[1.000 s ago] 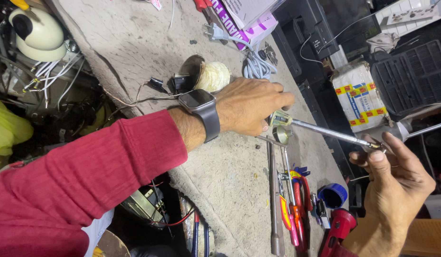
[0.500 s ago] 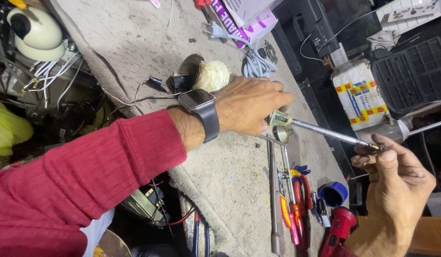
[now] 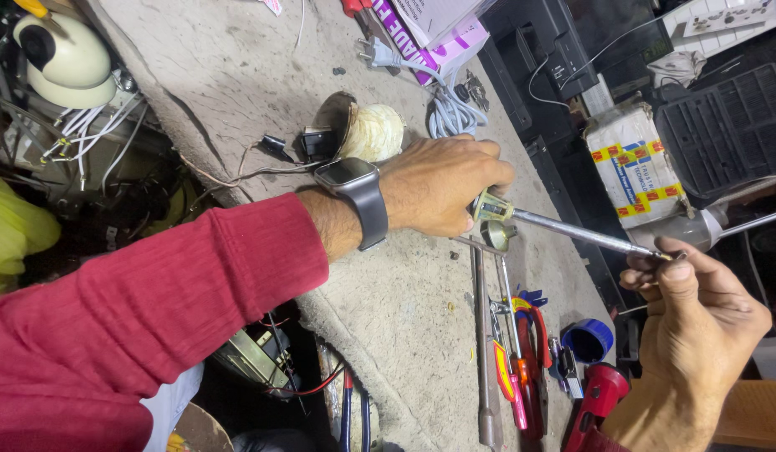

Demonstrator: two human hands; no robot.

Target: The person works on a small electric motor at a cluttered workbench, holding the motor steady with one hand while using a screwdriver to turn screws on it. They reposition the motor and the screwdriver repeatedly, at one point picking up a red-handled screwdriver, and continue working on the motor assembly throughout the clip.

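The left hand [image 3: 442, 186] is clenched around the handle end of a long screwdriver [image 3: 572, 233], its fist resting low over the dusty grey table [image 3: 237, 75] so the tool stays level. The shaft runs out to the right, off the table edge, where the right hand [image 3: 697, 314] pinches something tiny at the tip [image 3: 668, 254] between thumb and forefinger; what that small piece is cannot be made out. Gripping the handle with one hand and steadying the tip with the other keeps the two lined up. A dark smartwatch [image 3: 354, 197] sits on the left wrist above a red sleeve [image 3: 153, 310]. Just beyond the fist lies a pale round bulb-like part [image 3: 371, 132] with a small black block beside it. Below the shaft, loose tools with red and yellow handles [image 3: 517, 368] lie together on the table, near at hand
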